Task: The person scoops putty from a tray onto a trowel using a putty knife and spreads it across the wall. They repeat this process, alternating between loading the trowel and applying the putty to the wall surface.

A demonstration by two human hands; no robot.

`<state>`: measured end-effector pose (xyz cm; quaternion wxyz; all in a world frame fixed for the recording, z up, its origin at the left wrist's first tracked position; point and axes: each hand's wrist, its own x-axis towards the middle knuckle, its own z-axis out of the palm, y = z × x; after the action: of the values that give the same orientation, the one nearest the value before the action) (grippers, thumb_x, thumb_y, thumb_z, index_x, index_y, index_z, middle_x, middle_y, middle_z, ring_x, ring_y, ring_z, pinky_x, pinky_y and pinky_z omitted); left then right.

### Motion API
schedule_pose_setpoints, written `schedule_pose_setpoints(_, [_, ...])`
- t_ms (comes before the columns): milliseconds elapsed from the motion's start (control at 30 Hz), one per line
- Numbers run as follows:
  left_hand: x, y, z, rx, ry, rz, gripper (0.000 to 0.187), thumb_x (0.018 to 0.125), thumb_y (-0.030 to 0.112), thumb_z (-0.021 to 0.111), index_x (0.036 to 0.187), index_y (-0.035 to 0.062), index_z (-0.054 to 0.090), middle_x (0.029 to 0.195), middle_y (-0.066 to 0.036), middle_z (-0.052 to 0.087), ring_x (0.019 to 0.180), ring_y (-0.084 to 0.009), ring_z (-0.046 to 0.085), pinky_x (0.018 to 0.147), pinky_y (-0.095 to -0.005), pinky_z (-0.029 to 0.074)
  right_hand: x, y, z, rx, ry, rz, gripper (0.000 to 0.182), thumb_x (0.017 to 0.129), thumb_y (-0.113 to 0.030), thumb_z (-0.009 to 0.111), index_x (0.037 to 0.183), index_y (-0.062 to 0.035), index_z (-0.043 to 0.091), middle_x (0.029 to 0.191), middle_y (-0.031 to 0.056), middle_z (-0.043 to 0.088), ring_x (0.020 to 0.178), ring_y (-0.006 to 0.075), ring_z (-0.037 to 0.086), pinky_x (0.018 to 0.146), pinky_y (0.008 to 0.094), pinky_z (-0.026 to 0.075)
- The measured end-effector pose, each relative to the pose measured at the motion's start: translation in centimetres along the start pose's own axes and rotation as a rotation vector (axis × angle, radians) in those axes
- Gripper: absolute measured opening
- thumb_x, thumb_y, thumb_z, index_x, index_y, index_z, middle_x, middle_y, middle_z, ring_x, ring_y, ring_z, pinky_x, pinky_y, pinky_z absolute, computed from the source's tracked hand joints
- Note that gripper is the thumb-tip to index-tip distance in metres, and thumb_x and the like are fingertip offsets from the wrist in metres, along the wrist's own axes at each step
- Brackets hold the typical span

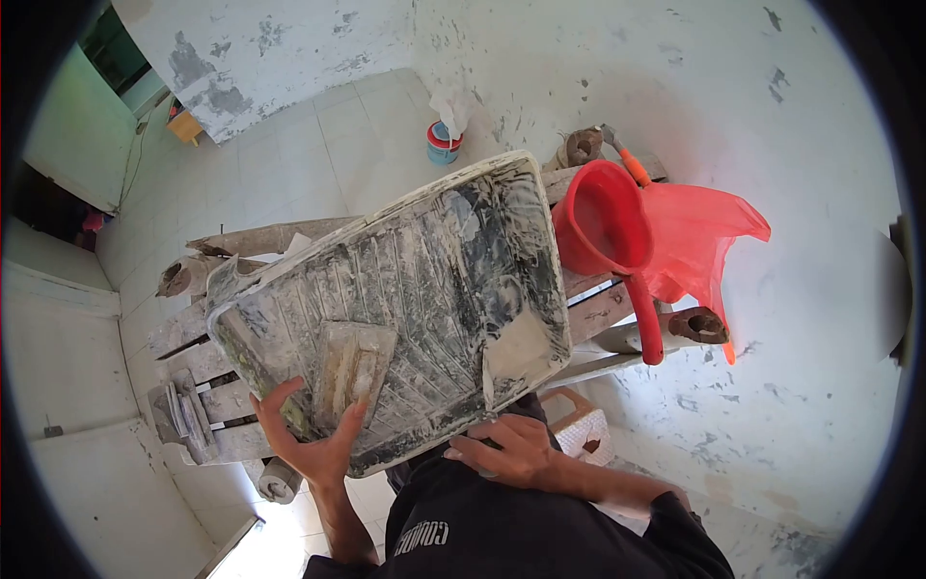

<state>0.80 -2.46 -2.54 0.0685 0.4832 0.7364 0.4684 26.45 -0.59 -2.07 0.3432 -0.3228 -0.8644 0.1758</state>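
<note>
A large paint tray (424,280), ribbed and smeared with dried grey and white filler, lies at an angle in front of me. Inside it, towards the near left, rests a rectangular plastering float (355,372) caked in the same stuff. My left hand (313,439) is at the tray's near left edge, thumb and fingers spread, with the fingertips close to the float. At the near rim my right hand (511,449) is closed, its fingers curled; what is in it, if anything, is hidden. A pale scrap (521,347) lies in the tray's right corner.
Under the tray is a wooden plank bench (227,400) with thin flat plates (188,415) at its left end. On the right are a red dipper (612,222), a red plastic bag (704,232) and an orange-handled tool (634,166). A small bucket (444,145) stands on the tiled floor.
</note>
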Motion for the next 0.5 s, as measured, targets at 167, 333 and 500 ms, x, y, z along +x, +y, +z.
schedule_pose_setpoints(167, [-0.2, -0.1, -0.1, 0.028, -0.012, 0.021, 0.066, 0.056, 0.016, 0.087, 0.115, 0.0042, 0.059, 0.111, -0.009, 0.057, 0.108, -0.026, 0.054, 0.102, -0.0401, 0.038, 0.7, 0.6, 0.3, -0.034, -0.006, 0.049, 0.018, 0.077, -0.015, 0.082, 0.092, -0.0113, 0.072, 0.081, 0.0001, 0.064, 0.065, 0.0156, 0.064, 0.057, 0.028, 0.053])
schedule_pose_setpoints(333, [0.0, -0.1, -0.2, 0.015, 0.0, 0.01, 0.066, 0.056, 0.022, 0.09, 0.113, 0.0053, 0.06, 0.109, -0.008, 0.059, 0.109, -0.0278, 0.056, 0.111, -0.0511, 0.028, 1.5, 2.8, -1.5, -0.021, 0.121, 0.079, 0.011, 0.078, -0.009, 0.081, 0.084, -0.0074, 0.072, 0.075, 0.0027, 0.067, 0.06, 0.0163, 0.062, 0.052, 0.0297, 0.05])
schedule_pose_setpoints(500, [-0.1, -0.2, -0.3, 0.001, -0.004, 0.001, 0.067, 0.057, 0.028, 0.092, 0.113, 0.0062, 0.061, 0.107, -0.006, 0.062, 0.109, -0.0301, 0.058, 0.119, -0.0624, 0.019, 1.9, 4.1, -6.2, 0.144, 0.263, 0.4, 0.011, 0.077, -0.002, 0.079, 0.085, -0.0063, 0.073, 0.077, 0.0069, 0.069, 0.065, 0.021, 0.067, 0.058, 0.0309, 0.053])
